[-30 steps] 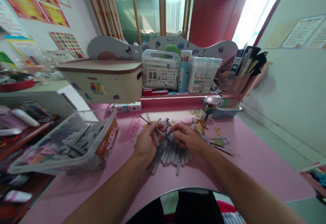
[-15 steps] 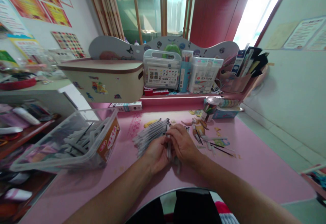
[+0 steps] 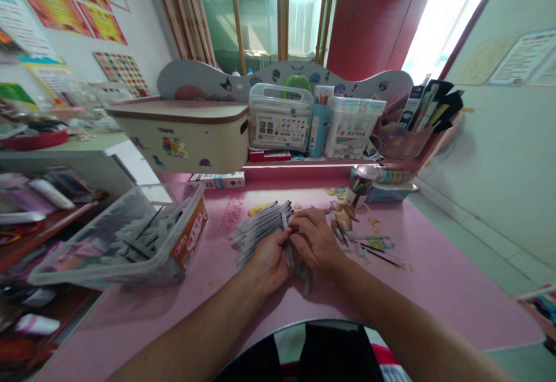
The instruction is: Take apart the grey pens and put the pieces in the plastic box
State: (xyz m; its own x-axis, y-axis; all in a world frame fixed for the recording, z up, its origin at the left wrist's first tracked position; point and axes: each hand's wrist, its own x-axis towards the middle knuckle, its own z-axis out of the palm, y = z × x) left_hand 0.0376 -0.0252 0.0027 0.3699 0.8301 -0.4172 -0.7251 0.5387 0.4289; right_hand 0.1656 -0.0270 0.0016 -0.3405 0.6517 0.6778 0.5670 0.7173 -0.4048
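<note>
At the middle of the pink desk (image 3: 417, 301), my left hand (image 3: 270, 260) is closed around a slim whitish pen (image 3: 284, 220), its upper end sticking out past the thumb. My right hand (image 3: 319, 246) meets it from the right, with curled fingers pressed on the same pen; the fingertips are partly hidden. Beside my left hand lies a row of similar grey-white pens (image 3: 259, 227) with dark ends. A few blurred pens (image 3: 304, 283) show beneath my right hand. To the right lie loose thin dark sticks (image 3: 382, 256), like brushes or pens.
A clear plastic bin (image 3: 104, 281) with more pens stands at the left. At the back right are a clear jar of pens (image 3: 359, 188) and a blue box (image 3: 388, 193). The shelf behind carries a lidded cream box (image 3: 186, 144), marker cases (image 3: 280, 121) and a pink holder (image 3: 403, 139).
The pen between my hands now leans left, with its upper end further out. Both hands stay together in nearly the same place. The whole view has shifted slightly.
</note>
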